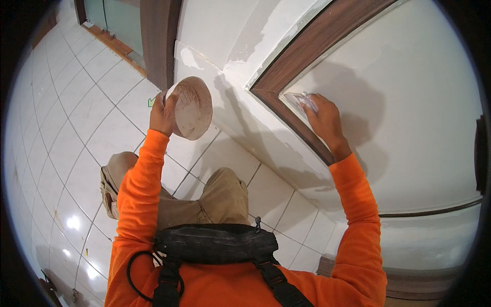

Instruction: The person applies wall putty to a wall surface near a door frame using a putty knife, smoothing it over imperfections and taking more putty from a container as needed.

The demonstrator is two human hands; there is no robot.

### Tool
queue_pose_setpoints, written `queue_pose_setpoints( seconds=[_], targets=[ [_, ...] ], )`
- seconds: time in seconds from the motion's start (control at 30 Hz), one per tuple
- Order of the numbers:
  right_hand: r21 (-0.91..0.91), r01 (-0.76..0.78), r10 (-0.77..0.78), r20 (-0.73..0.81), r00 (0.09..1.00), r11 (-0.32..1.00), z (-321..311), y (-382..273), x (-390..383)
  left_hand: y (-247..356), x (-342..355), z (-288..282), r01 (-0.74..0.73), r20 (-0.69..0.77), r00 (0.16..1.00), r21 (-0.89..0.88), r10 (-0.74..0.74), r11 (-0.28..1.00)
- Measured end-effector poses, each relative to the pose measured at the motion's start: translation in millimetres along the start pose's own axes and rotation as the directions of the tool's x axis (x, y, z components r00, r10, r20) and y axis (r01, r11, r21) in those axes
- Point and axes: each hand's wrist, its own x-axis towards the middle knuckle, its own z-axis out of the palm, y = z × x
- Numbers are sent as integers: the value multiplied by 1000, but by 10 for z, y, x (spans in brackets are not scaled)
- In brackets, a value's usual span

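My left hand (162,117) grips the rim of a round, shallow bowl (195,113), thumb over the edge. White and brownish smears coat the inside of the bowl, which is tilted toward me. On the right, the fingers of my right hand (325,118) are closed round a small, pale flat scraper (306,101). Its edge rests at the inner corner of the brown wooden frame (271,92), against the white panel (409,107) inside that frame. My fingers hide most of the scraper.
White wall (238,100) with uneven filler patches runs beside the frame. Below it lies a tiled floor (76,128). A dark door post (159,41) stands at the upper left, near a glass panel (123,25). My bent knees and a black pouch (215,245) are close below.
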Motion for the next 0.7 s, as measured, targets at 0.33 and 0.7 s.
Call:
queue_pose_setpoints(
  seconds=[0.33, 0.7],
  targets=[
    [6, 1, -1, -4, 1000, 1000, 49, 4, 42, -3, 5, -8, -18, 13, 1000, 25, 18, 1000],
    [-140, -8, -8, -112, 994, 990, 74, -40, 56, -47, 24, -25, -33, 14, 999, 88, 32, 996]
  ],
)
